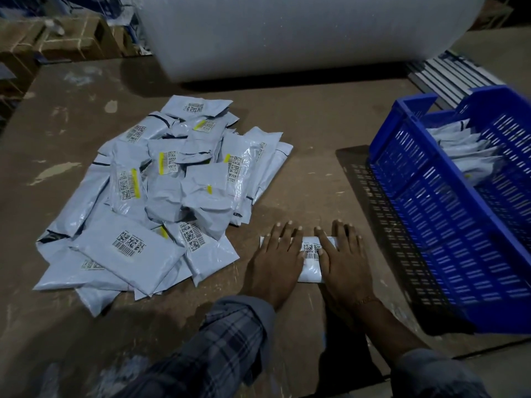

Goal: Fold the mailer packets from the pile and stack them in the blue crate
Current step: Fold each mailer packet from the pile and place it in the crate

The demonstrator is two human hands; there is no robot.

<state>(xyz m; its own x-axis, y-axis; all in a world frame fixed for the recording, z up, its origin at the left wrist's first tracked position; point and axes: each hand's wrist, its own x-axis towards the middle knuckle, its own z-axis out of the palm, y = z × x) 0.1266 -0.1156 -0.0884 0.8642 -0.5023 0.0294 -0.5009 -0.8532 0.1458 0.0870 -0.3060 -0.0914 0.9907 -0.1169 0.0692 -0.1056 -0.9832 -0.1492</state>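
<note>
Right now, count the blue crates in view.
1: the blue crate stands on the table's right side, beside the hands, holding folded packets. None other shows, though the frame's edges cut off the surroundings.

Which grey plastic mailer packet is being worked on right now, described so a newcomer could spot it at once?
Start at the blue slotted plastic crate on the right of the brown table. Just left of it, apart from the pile of grey mailer packets, lies one folded grey packet. Unlike every other packet, it is pressed flat under the left hand and right hand.
</note>
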